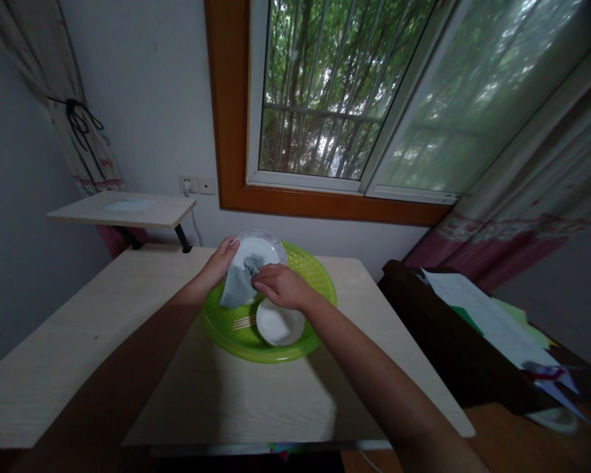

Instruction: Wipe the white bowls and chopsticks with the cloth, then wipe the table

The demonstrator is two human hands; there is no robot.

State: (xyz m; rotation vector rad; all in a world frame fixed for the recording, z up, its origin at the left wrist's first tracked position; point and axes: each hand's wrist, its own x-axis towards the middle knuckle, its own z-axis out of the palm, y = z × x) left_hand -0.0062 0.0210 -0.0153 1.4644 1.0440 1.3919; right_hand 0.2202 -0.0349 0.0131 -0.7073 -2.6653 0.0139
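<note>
My left hand (221,258) grips the left rim of a white plate (260,242) with a patterned edge, held tilted over a green basin (270,355). In my right hand (279,284) is a bunched grey-green cloth (238,287), pressed against the plate's face, with its loose end hanging down to the left. Below my right hand a white bowl (280,325) sits in the basin. Beside the bowl, on its left, lie several pale thin sticks (244,322), perhaps chopsticks; their full length is hidden. The fingertips of my right hand are partly covered by the cloth.
The basin stands on a pale wooden table (266,407). At the back left is a small raised shelf (123,207) on black legs. A dark cabinet (423,328) with papers (487,315) on it stands to the right. A window (335,98) is behind the table.
</note>
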